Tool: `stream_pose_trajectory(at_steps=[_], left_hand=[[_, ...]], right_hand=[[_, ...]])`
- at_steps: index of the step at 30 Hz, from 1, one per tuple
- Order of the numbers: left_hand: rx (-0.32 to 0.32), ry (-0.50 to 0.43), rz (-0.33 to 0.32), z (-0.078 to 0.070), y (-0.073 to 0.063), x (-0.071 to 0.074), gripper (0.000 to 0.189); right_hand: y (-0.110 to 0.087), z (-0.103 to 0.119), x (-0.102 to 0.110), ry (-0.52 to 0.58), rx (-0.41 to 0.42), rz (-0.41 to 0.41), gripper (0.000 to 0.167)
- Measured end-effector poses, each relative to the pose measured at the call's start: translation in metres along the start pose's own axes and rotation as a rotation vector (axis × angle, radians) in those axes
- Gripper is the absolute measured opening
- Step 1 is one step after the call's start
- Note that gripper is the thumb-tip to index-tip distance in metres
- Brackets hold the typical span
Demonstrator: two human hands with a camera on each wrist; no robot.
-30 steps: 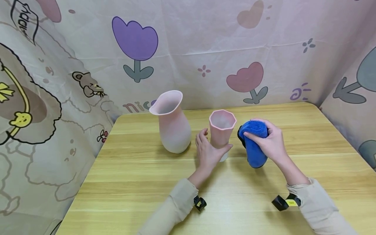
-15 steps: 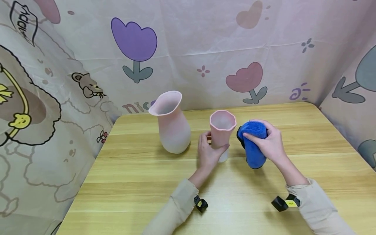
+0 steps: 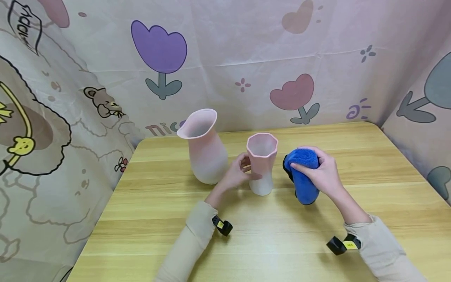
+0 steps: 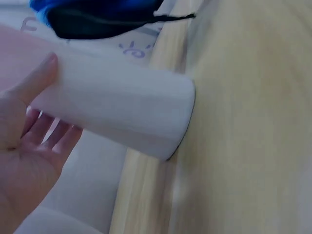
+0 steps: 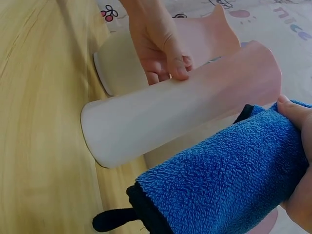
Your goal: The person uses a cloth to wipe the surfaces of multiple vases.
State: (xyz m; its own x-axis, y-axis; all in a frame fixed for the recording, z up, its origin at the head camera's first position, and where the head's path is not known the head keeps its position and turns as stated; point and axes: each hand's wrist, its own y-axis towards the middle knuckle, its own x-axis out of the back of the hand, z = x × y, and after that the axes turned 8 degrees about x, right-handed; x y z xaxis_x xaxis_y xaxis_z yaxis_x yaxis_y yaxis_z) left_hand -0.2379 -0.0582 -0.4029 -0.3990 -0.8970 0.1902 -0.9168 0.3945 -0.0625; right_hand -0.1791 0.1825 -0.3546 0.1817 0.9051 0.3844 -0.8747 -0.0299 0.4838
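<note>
A slim, faceted vase (image 3: 262, 184), pink fading to white, stands upright on the wooden table. My left hand (image 3: 233, 175) is at its left side, the thumb across the front of the vase and the curled fingers along its far left side, as the left wrist view also shows. My right hand (image 3: 327, 172) grips a rolled blue towel (image 3: 305, 184) with black edging just right of the vase. A black loop (image 5: 114, 219) sticks out of the towel's lower end in the right wrist view. That towel is held above the table, close to the vase but apart from it.
A larger pink-and-white vase (image 3: 208, 156) with a flared lip stands directly left of my left hand. Behind the wooden table (image 3: 148, 219) hangs a printed cloth backdrop (image 3: 218, 47), and it continues along the left and right sides.
My left hand and forearm have swung left around the slim vase, uncovering more of its white base. The vase has shifted slightly left. My right hand and the towel have dipped slightly.
</note>
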Motion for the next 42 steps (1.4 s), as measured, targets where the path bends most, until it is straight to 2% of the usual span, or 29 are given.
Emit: stream_pose_trajectory(at_steps=[3, 8, 14, 21, 24, 31, 36, 42], left_hand=[[0.033, -0.037, 0.054, -0.001, 0.003, 0.006, 0.065], [0.041, -0.048, 0.079, -0.005, 0.002, 0.009, 0.066], [0.015, -0.01, 0.03, -0.025, -0.016, 0.004, 0.06], [-0.018, 0.012, -0.059, -0.034, -0.031, -0.006, 0.057], [-0.022, 0.019, -0.08, -0.033, -0.032, -0.008, 0.057], [-0.049, 0.071, -0.109, -0.003, -0.015, -0.006, 0.062], [-0.056, 0.094, -0.1, -0.002, -0.013, -0.004, 0.062], [-0.048, 0.106, -0.095, -0.003, -0.014, -0.003, 0.062]], right_hand=[[0.0, -0.002, -0.001, 0.014, -0.007, 0.028, 0.044], [0.0, -0.004, -0.002, 0.037, -0.017, 0.073, 0.044], [0.003, -0.001, -0.002, 0.054, -0.017, 0.096, 0.044], [0.013, 0.012, 0.003, 0.036, 0.035, 0.021, 0.045], [0.017, 0.017, 0.001, 0.028, 0.061, 0.009, 0.047], [0.025, 0.02, -0.011, 0.065, 0.12, 0.06, 0.045], [0.025, 0.017, -0.016, 0.076, 0.123, 0.104, 0.044], [0.021, 0.009, -0.022, 0.085, 0.075, 0.155, 0.044]])
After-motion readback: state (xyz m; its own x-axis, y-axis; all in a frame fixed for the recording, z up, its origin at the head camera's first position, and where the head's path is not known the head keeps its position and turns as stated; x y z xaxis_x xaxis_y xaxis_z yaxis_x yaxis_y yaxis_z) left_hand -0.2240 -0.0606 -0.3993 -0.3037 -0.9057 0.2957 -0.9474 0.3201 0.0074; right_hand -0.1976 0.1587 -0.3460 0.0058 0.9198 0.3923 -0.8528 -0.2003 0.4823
